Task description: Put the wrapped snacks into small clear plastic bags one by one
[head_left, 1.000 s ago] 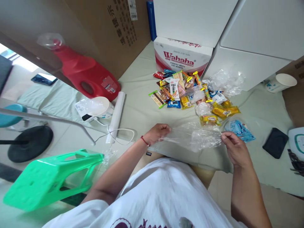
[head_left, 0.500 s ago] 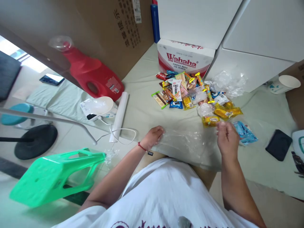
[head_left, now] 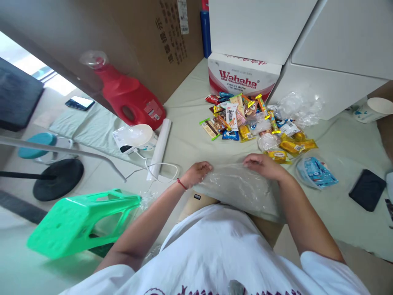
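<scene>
A clear plastic bag point(head_left: 235, 184) lies stretched along the near edge of the cloth-covered table. My left hand point(head_left: 198, 173) pinches its left end, a red cord around the wrist. My right hand point(head_left: 260, 164) is on the upper edge of the bag, its fingers closed on the film. Just beyond, a pile of wrapped snacks point(head_left: 232, 114) is heaped together. Yellow-wrapped snacks point(head_left: 297, 145) lie at its right side, near my right hand. Blue snack packets point(head_left: 319, 172) sit farther right, in or on clear plastic.
A Wahaba-style printed carton point(head_left: 242, 78) stands behind the snacks, beside crumpled clear plastic point(head_left: 302, 108). On the left are a red jug point(head_left: 132, 96), a paper cup point(head_left: 147, 137), a white roll point(head_left: 159, 149) and a cable. A green stool point(head_left: 82, 221) is on the floor. A black pouch point(head_left: 367, 189) lies right.
My right hand has moved left, from the yellow snacks to the bag's upper edge, closer to my left hand. The view has shifted slightly.
</scene>
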{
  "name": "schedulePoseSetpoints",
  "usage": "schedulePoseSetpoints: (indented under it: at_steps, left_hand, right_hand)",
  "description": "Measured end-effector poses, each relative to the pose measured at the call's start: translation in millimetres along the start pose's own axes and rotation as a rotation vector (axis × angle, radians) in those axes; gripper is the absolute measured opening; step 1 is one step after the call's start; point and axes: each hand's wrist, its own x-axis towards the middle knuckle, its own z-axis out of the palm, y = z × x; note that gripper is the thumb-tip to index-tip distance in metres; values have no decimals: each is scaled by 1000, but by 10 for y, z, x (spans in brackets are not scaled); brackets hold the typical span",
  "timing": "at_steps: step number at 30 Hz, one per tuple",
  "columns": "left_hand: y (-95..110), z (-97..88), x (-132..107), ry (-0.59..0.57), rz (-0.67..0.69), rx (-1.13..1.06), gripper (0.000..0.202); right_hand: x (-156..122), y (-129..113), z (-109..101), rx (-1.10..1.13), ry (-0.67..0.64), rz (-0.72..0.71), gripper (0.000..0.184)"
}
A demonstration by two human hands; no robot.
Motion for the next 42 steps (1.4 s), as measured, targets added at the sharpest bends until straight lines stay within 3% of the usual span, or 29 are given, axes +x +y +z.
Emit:
schedulePoseSetpoints:
  at_steps: [2, 4, 8, 9, 10, 11, 12, 14, 16, 17, 19, 22, 25, 27, 29, 32, 33, 34, 36, 39, 40, 42]
  left_hand:
    - [15, -124, -18, 78, 64, 70, 43]
    - [56, -223, -89, 248, 157, 211, 44]
    - [261, -199, -348, 893, 359, 582, 39]
    - [332, -145, -405, 1006, 440, 655, 38]
    - [405, -83, -444, 1045, 536, 719, 37]
    - [474, -19, -460, 990, 636, 782, 35]
    - [533, 39, -448, 843, 724, 841, 32]
    - [605, 106, -347, 382, 820, 917, 24]
    - [605, 73, -187, -42, 783, 925, 23]
    - [583, 15, -106, -180, 732, 912, 25]
    - [525, -175, 30, -326, 609, 853, 28]
    - [479, -554, 169, -396, 440, 708, 27]
    - [527, -886, 306, -367, 420, 614, 18]
    - [601, -1010, 389, -221, 468, 622, 15]
    - [701, -1013, 404, 129, 497, 644, 17]
    - [880, -694, 212, 805, 528, 595, 18]
    - [934, -492, 104, 939, 564, 560, 19]
    - [975, -249, -9, 963, 624, 514, 21]
    - [1000, 300, -189, 836, 740, 419, 26]
    - [860, 980, -208, 441, 782, 507, 24]
    - [777, 1095, -152, 344, 758, 606, 21]
    - [593, 1121, -13, 191, 664, 784, 20]
  right_hand:
    - [200, 26, -118, 110, -61, 110, 38]
    - [408, 12, -167, 95, -87, 156, 38]
    - [824, -73, -122, -118, -93, 64, 26]
    - [921, -108, -104, -171, -103, 49, 23]
    - [1012, -149, -91, -216, -117, 43, 20]
    - [1095, -192, -84, -254, -131, 45, 19]
    - [1169, -235, -85, -287, -132, 53, 18]
    - [1273, -302, -114, -332, -106, 92, 16]
    - [1301, -320, -178, -352, -67, 148, 13]
    - [1282, -304, -219, -355, -49, 177, 10]
    - [1178, -226, -302, -348, -34, 220, 4]
    - [918, -42, -383, -303, -23, 288, 6]
    - [659, 139, -390, -254, 44, 376, 11]
    - [531, 232, -378, -234, 125, 431, 14]
    - [437, 297, -370, -220, 200, 472, 18]
    - [337, 337, -363, -170, 291, 508, 22]
    - [311, 334, -359, -139, 315, 510, 23]
    - [289, 324, -352, -104, 334, 511, 23]
    - [255, 289, -331, -38, 349, 510, 22]
    - [212, 246, -313, 26, 344, 508, 20]
    - [193, 245, -321, 41, 347, 511, 20]
    - [144, 269, -368, 58, 359, 528, 20]
